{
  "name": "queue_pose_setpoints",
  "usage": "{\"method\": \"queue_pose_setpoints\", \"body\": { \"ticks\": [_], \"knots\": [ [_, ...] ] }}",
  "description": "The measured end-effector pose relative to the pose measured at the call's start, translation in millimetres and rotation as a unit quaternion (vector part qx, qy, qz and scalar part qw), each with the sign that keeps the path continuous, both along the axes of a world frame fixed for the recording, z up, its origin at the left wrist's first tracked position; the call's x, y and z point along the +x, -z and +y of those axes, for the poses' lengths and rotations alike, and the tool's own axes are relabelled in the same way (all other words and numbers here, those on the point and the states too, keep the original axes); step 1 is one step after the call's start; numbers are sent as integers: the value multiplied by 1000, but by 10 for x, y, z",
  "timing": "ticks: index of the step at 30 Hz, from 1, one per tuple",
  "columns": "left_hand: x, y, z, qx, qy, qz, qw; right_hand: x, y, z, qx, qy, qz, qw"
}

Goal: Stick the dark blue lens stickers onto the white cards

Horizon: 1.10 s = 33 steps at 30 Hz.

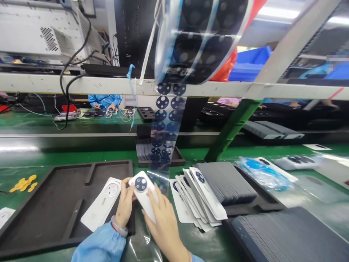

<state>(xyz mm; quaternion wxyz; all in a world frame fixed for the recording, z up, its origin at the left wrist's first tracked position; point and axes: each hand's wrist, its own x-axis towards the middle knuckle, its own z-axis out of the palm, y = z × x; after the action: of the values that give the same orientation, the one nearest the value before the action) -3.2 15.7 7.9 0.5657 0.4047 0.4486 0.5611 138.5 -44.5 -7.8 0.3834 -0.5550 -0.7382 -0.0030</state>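
Observation:
Both my hands hold a white phone back cover (144, 193) with a round dark camera ring, tilted above the green bench. My left hand (124, 204) grips its left edge with the thumb on top. My right hand (163, 225) lies along its lower right side, fingers pressed on the cover. A second white cover (101, 203) lies flat on the black foam tray (54, 214), just left of my left hand. A clear film strip (166, 123) carrying dark round stickers hangs from a roll above down to the cover.
A fanned stack of white covers (197, 198) leans on grey sheets (226, 182) to the right. Blue-wrapped covers (263, 174) lie further right. Yellow bits (23, 183) sit at left. A green post (231, 127) rises behind. Another person in blue (105, 102) works across the belt.

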Motion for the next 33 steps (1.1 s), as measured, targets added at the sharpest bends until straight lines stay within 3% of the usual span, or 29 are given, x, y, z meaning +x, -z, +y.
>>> {"method": "queue_pose_setpoints", "body": {
  "ticks": [2,6,8,10,13,15,18,20,22,25,27,30,33],
  "knots": [
    [-15,6,33,21,8,3,1000,293,3,62,16,46,12,999],
    [-67,80,133,65,-45,74,994,1157,79,185,-4,158,53,986],
    [-102,138,180,82,-62,113,988,1515,112,214,-15,175,44,983],
    [-139,185,213,97,-80,156,980,1684,103,212,6,191,22,981],
    [-177,209,224,112,-99,224,963,1548,53,174,60,206,21,976],
    [-172,200,206,124,-66,253,957,1285,75,163,55,145,55,986],
    [-120,183,156,142,26,257,956,866,253,226,-40,39,159,986],
    [-82,185,128,144,78,243,956,670,399,322,-118,33,284,951],
    [-63,197,116,142,114,236,954,566,482,435,-178,58,432,882],
    [-73,224,124,138,147,253,946,543,430,578,-226,82,586,774],
    [-90,243,133,142,157,270,939,566,329,635,-252,69,628,733],
    [-102,275,144,148,156,275,937,592,212,669,-285,37,634,718],
    [-95,301,155,139,143,244,949,578,168,647,-322,-25,582,746]
  ]
}}
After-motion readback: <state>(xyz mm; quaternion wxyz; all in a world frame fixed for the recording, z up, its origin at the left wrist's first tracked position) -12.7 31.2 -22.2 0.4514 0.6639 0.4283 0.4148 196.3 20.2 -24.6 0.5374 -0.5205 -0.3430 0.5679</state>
